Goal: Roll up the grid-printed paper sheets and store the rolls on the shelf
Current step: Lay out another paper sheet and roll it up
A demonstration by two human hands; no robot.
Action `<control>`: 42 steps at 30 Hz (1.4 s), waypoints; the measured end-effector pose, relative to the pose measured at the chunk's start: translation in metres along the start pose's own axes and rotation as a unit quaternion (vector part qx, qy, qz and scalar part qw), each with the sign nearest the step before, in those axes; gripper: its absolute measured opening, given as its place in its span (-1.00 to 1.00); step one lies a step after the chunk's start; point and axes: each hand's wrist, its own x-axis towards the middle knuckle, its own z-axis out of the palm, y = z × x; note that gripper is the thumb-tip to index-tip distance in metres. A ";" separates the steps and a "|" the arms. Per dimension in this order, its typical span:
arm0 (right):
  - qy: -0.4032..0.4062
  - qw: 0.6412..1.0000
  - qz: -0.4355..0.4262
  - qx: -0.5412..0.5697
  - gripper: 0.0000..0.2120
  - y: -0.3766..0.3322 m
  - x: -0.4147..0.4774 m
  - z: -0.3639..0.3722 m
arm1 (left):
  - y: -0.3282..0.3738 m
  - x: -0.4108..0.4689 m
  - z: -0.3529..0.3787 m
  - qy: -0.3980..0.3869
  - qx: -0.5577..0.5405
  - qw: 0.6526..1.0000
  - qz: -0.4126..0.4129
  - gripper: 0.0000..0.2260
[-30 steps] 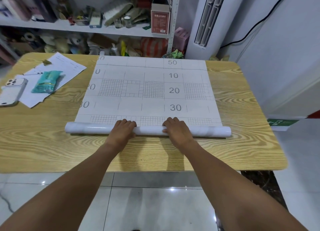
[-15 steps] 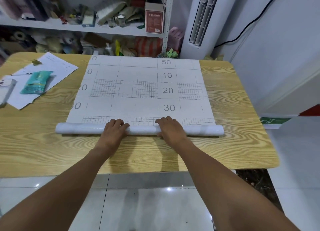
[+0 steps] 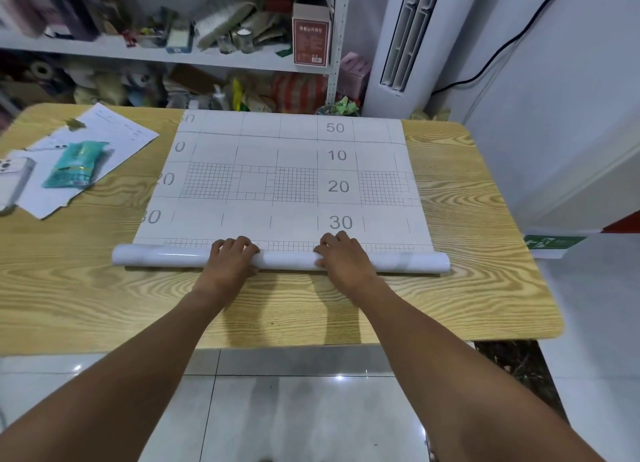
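A white grid-printed sheet with the numbers 10 to 50 lies flat on the wooden table. Its near end is wound into a long glossy paper roll lying crosswise. My left hand and my right hand sit side by side on the middle of the roll, with fingers curled over its top onto the far side. Both ends of the roll stick out past my hands. The storage shelf stands behind the table, crammed with clutter.
At the table's left lie loose white papers, a teal packet and a phone. A red-brown box stands on the shelf's right end. A tall white air conditioner stands at the back right. Tiled floor lies below.
The roll has crept slightly away from me toward the "30" line. Both hands stay on it in the same places.
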 end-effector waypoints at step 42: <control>0.027 1.000 0.008 0.013 -0.60 0.001 -0.002 0.001 | -0.009 0.002 -0.006 0.033 -0.002 0.999 0.028 -0.68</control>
